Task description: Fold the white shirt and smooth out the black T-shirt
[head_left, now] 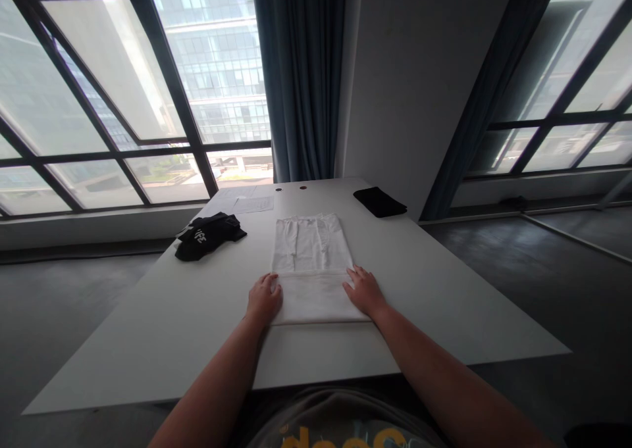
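keep the flap square and flat at both sides

the white cloth [310,244] lies at the middle of the table [148,346], toward the near edge, its near part doubled up into a flap [312,300] whose upper edge runs straight across between the hands. the left hand [265,298] rests at the left end of that edge, fingers lightly bent; whether they pinch any fabric i cannot tell. the right hand [365,290] rests at the right end, fingers loosely spread over the cloth and not clenched.

to do this well, i would judge, both hands should bear down evenly, so that neither corner rides higher and the sides of the flap line up with the layer beneath. a flat palm drawn outward from the middle would take out ripples better than a tug, which could skew the edge. the upper part shows lengthwise creases, worth easing before they set. the black bundle [210,236] and the black pad [380,202] lie well apart from the work.
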### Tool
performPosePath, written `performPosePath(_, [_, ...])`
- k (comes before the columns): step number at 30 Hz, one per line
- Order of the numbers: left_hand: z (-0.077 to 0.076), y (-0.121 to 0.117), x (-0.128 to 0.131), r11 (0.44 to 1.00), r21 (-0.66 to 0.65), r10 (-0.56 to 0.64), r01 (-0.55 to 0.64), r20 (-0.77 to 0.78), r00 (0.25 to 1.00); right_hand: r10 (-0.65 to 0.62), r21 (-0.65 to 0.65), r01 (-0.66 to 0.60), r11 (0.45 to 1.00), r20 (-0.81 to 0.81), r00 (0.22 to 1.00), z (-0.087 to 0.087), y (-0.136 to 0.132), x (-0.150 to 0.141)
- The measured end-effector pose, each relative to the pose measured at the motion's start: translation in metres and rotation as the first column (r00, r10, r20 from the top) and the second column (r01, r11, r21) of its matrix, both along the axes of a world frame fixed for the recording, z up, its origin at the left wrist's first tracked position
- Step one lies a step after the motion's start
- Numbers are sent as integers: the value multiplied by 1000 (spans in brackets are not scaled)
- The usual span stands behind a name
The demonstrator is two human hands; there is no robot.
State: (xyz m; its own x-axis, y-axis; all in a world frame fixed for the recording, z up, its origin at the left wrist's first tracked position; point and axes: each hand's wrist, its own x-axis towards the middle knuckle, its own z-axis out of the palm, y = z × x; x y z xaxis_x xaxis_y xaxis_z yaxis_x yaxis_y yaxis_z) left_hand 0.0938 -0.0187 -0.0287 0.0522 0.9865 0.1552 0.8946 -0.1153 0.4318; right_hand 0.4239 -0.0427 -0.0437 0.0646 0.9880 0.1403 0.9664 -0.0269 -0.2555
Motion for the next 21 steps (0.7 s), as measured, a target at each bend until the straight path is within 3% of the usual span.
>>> performPosePath(5, [4,-1,-3,999,5,44,-44,-20,999,27,77,-19,997,-105,994,1,3,10])
performPosePath(11, [-1,-4,0,1000,6,14,-14,-52,999,35,96,-28,995,-75,997,0,2,9])
performPosePath(21, [-4,0,-3,998,60,-1,-7,140,990,65,223,3,975,-299,952,-2,6,13])
